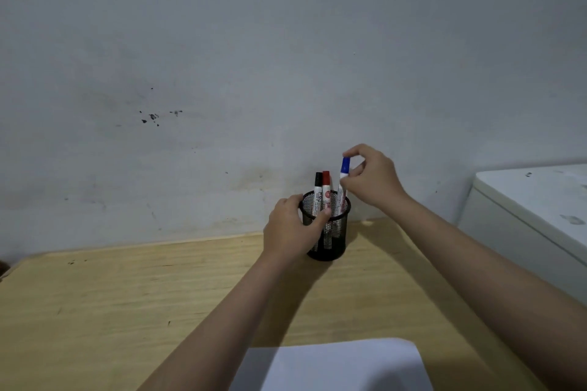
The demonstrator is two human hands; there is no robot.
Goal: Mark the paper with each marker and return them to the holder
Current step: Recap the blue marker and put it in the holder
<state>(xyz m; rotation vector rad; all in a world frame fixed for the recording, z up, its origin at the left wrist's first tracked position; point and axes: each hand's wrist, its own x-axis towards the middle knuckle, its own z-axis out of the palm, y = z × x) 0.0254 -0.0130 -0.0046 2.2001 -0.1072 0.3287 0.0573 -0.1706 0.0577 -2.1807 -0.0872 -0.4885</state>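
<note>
A black mesh holder (333, 238) stands near the far edge of the wooden table (127, 301). My left hand (290, 230) grips its left side. Upright inside it are a black-capped marker (318, 192) and a red-capped marker (326, 189). My right hand (370, 179) pinches the blue-capped marker (344, 174) near its cap; the marker stands upright with its lower end inside the holder. A white sheet of paper (336, 365) lies at the near edge, partly shadowed by my arms.
A stained grey wall rises right behind the table. A white cabinet or appliance (533, 213) stands at the right, beside the table's edge.
</note>
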